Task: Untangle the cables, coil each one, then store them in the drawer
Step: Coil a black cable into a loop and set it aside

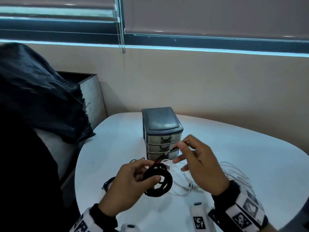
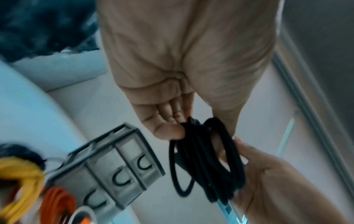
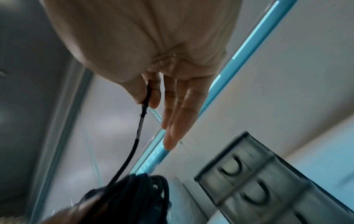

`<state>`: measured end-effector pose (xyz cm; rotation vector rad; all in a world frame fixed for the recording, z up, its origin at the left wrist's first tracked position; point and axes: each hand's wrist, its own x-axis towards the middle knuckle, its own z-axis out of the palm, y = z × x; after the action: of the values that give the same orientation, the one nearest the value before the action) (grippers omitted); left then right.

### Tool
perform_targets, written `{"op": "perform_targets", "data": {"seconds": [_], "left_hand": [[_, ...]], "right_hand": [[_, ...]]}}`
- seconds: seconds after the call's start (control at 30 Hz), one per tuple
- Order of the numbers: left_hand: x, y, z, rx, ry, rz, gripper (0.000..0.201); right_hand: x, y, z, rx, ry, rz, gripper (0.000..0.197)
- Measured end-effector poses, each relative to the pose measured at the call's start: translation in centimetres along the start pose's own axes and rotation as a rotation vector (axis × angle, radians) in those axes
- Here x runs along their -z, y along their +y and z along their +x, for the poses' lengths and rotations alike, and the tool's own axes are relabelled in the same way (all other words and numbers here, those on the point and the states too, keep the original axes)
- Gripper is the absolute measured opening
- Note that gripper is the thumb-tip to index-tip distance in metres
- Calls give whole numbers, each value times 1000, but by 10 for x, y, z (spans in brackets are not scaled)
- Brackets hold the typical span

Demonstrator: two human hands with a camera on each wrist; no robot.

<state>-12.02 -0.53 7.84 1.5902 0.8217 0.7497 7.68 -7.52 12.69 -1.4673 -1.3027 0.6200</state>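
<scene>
A: Black cord [image 1: 158, 182], soft and light, low centre of frame, looped in the left hand [image 1: 132, 180], thumb and fingers curled round the coil.

B: The right hand [image 1: 199, 166] pinches its loose end, other fingers spread. I'd hold the bundle where the loops cross; it may spring open.

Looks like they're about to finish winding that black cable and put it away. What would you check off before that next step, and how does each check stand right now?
1. Black coil gripped firmly: ok, the left hand has thumb and fingers curled round its loops.
2. Loose end under control: ok, the right hand pinches the cable tail.
3. Black cable free of the white cables: cannot tell, they lie very close under the coil.
4. Drawer open to receive it: not ok, all three fronts of the drawer unit look closed.
5. Other cables coiled: not ok, the white cables lie loose on the table.
</scene>
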Motion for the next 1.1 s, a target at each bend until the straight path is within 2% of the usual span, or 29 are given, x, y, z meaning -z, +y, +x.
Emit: {"op": "perform_targets", "data": {"seconds": [0.1, 0.2, 0.3, 0.43, 0.53, 0.7, 0.77, 0.83, 0.93, 1.0, 1.1], "left_hand": [[1, -20, -6, 91, -1, 10, 28], [7, -49, -8, 245, 29, -13, 32], [13, -73, -9, 362, -8, 35, 38], [24, -91, -16, 380, -13, 282, 31], [39, -100, -22, 387, 28, 448, 21], [57, -100, -34, 382, 150, 499, 32], [66, -97, -40, 372, 210, 514, 33], [75, -89, -46, 325, 281, 498, 24], [73, -62, -43, 217, 368, 418, 19], [58, -39, -33, 149, 337, 361, 17], [23, -17, -15, 119, 211, 256, 13]], "right_hand": [[-17, 32, 0, -171, -150, 40, 20], [-31, 58, -1, -284, -212, 56, 23], [-52, 78, -5, -404, -292, 14, 25], [-85, 97, -13, -517, -419, -105, 30], [-108, 101, -13, -519, -449, -116, 33], [-125, 101, -9, -545, -480, -124, 32], [-118, 105, -10, -558, -469, -114, 31], [-105, 108, -13, -562, -419, -119, 34], [-72, 112, -18, -519, -267, -139, 28], [-43, 116, -22, -496, -171, -167, 23], [0, 125, -28, -484, -73, -251, 19]]}}
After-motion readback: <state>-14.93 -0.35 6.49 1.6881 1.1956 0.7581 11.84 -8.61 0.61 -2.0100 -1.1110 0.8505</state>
